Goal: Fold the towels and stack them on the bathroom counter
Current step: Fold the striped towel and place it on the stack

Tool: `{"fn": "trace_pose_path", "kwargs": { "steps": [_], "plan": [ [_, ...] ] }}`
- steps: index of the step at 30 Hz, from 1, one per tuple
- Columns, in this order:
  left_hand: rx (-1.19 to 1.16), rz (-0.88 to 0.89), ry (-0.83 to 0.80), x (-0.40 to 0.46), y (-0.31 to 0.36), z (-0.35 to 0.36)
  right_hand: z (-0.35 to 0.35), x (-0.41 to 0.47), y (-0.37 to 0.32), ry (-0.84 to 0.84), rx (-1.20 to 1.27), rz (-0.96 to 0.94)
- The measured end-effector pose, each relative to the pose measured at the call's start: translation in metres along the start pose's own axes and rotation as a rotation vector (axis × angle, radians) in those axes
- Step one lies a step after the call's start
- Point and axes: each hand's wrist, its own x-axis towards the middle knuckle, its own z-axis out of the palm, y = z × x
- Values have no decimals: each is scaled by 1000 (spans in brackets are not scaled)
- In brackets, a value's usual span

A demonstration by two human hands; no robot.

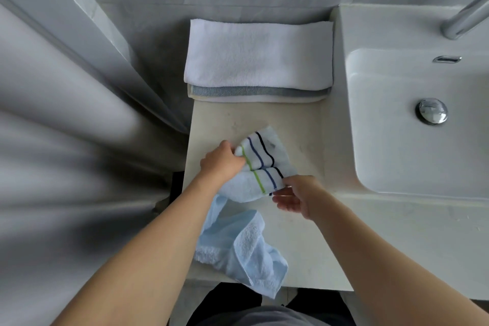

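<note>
Pale-blue striped towel [260, 167] bunched lengthwise toward the wall, both hands [222, 164] [297, 197] pinching it.

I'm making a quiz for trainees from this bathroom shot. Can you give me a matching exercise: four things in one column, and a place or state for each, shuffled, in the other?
Things:
1. white towel
2. striped towel
3. light blue towel
4. drain plug

Places or states:
A. crumpled at the counter's near edge, partly hanging over
B. in the sink basin
C. folded, on top of the stack by the wall
D. held by both hands

Pairs: 1-C, 2-D, 3-A, 4-B. The left hand grips the striped towel's left end; the right hand pinches its near right edge.
</note>
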Motion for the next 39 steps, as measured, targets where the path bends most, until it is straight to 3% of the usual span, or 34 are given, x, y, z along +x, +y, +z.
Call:
{"fn": "trace_pose_path", "kwargs": {
  "steps": [3,7,9,11,14,17,22,26,31,35,39],
  "plan": [
    [-330,87,-111,-14,6,-9,-1,0,-10,122,141,-191],
    [-1019,166,-18,-43,-1,-42,-21,-11,-42,277,508,-490],
    [-1328,214,-61,-52,-12,-57,-22,-20,-53,145,738,-532],
    [-1447,255,-149,-61,-15,-64,-12,-29,-58,-76,763,-445],
    [-1473,200,-190,-71,-9,-64,12,-34,-46,-246,470,-257],
    [-1499,133,-104,-73,-11,-66,22,-27,-37,-17,209,-320],
    [-1498,115,95,-68,-32,-82,-4,-25,-64,237,353,-524],
    [-1216,73,286,-55,-31,-87,-26,-30,-95,356,328,-608],
    [-1059,157,237,-39,0,-94,-26,-39,-129,365,218,-709],
    [-1229,276,284,-25,25,-125,-36,-42,-168,630,182,-975],
    [-1216,362,308,-3,50,-158,-38,-44,-213,731,135,-1139]
  ]
}}
